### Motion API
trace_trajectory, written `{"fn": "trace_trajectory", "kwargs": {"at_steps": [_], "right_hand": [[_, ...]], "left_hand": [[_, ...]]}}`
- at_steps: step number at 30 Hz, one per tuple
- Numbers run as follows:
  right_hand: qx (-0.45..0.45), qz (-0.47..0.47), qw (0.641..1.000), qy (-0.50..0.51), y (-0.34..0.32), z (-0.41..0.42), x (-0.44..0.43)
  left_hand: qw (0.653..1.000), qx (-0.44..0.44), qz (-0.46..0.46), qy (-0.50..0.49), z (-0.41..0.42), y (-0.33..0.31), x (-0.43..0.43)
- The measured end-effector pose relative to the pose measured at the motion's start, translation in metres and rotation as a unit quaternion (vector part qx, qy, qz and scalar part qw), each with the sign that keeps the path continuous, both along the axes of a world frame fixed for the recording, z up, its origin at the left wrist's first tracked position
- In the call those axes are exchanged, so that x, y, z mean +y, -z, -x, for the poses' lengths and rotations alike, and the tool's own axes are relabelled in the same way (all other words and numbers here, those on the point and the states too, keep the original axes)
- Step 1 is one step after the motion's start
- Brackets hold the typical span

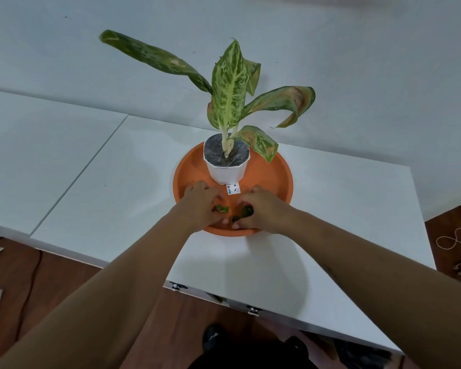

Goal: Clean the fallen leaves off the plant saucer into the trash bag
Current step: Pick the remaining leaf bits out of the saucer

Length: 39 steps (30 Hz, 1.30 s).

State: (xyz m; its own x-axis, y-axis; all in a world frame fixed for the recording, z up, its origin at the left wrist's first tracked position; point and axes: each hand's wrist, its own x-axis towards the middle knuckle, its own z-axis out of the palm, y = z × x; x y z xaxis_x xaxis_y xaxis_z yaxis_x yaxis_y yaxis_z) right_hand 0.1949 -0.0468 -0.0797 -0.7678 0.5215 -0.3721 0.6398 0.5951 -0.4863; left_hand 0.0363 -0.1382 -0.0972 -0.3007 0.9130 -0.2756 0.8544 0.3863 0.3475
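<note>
**Both hands gathering leaf scraps in the orange saucer**

We are looking down at a small sticker [232,188] lying at the foot of the white pot [226,166]; green lettering is showing on it, but we are finding it too small and blurred to read. The pot is standing toward the far side of the orange plant saucer [277,177], and the plant [229,83] is reaching up with spotted leaves, several browning at the tips.

We are seeing the left hand [200,206] curled over a green leaf piece [221,209] on the saucer's near floor, fingers closing around it. The right hand [261,209] is likewise pinching down on more fallen leaves [244,213] just beside the first piece. The palms are covering most of each scrap, so we cannot tell how many pieces are lying there.

The saucer is sitting near the middle of the white table [343,222], its near rim partly hidden behind the hands. Bare table is stretching toward the near edge and the right edge. To the left, a seam is separating this table from another white surface [37,161]. Dark wooden floor [72,267] is showing below the near edge. No trash bag is in view for us.
</note>
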Motion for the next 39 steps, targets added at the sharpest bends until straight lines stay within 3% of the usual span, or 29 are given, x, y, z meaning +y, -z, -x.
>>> {"fn": "trace_trajectory", "kwargs": {"at_steps": [4,12,19,24,32,39], "right_hand": [[0.068,-0.013,0.998,0.013,0.01,0.007,-0.014],[0.053,-0.007,0.997,0.05,0.002,-0.009,0.012],[0.009,0.018,1.0,0.003,0.001,-0.007,0.006],[0.024,-0.024,0.999,-0.018,0.006,-0.002,0.0],[0.001,-0.014,1.0,-0.01,0.007,0.0,0.001],[0.114,0.032,0.982,0.144,-0.002,-0.008,0.011]], "left_hand": [[0.997,-0.059,-0.05,-0.02,0.004,-0.003,0.004],[0.996,-0.06,-0.055,-0.026,0.019,-0.013,0.003],[0.996,0.004,0.083,0.041,0.021,-0.018,0.01],[0.993,-0.099,0.052,0.035,0.023,-0.019,0.014],[0.984,-0.174,0.012,-0.024,0.038,-0.014,0.011],[0.97,-0.235,-0.032,-0.058,0.044,-0.022,0.009]]}}
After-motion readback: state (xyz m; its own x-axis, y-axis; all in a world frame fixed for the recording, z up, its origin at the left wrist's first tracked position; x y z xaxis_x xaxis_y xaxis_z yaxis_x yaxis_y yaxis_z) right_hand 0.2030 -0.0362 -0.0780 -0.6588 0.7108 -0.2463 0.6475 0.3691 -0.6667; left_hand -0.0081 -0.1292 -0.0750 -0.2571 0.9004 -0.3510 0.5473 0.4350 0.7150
